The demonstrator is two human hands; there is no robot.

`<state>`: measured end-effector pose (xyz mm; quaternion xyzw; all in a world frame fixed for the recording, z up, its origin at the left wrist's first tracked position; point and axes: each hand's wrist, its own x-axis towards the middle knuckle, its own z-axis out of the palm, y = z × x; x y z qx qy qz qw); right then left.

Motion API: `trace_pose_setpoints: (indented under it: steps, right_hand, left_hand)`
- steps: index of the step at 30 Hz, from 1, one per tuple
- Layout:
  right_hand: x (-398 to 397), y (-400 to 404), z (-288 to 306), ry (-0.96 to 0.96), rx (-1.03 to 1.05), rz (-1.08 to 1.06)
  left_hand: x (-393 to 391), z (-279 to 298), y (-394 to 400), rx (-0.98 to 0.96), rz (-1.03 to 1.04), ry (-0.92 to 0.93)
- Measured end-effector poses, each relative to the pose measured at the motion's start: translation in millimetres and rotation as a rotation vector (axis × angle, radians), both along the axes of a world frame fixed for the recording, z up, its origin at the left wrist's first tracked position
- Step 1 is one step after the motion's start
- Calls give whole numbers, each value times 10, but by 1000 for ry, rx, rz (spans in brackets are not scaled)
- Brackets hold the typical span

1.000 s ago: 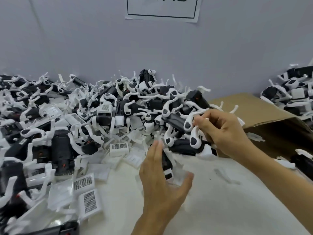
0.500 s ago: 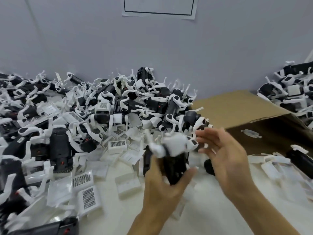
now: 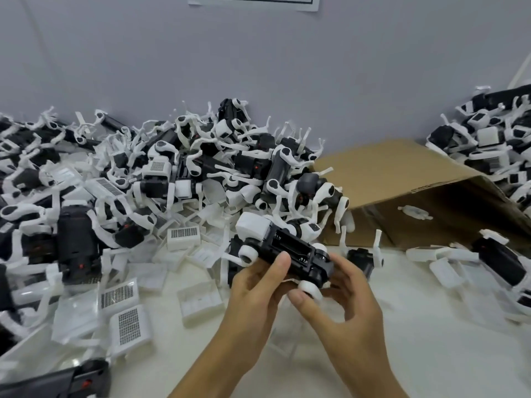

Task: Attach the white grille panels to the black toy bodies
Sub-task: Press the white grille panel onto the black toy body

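I hold one black toy body [image 3: 296, 254] with white leg joints above the white table, its open underside facing up. My left hand [image 3: 258, 291] grips it from below and the left, thumb laid on its black middle. My right hand [image 3: 342, 297] curls round its right end, thumb against a white round joint. Loose white grille panels [image 3: 129, 326] lie on the table at the left, one more white grille panel [image 3: 184, 237] near the pile's foot. No panel is in either hand.
A big pile of black-and-white toy bodies [image 3: 178, 173] fills the left and middle back. A tipped cardboard box [image 3: 402, 179] lies open at the right, with another toy heap [image 3: 494, 145] behind it. A grey wall stands close behind.
My left hand lifted a toy body out of the pile's edge and turned it underside up. My right hand let go of another toy and came down onto this one's right end.
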<state>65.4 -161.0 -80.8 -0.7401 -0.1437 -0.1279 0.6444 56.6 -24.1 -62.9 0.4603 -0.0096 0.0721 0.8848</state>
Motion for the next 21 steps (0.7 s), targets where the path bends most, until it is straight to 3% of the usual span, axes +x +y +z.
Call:
trace_pose_setpoints:
  steps: [5,21]
  right_hand:
    - [-6,-44,77,-115,-218,-18]
    - [-47,-102,113,7,-236,142]
  left_hand:
    - [-1,-7,29,82,55,-36]
    - [-76,-7,22,254,67,-96]
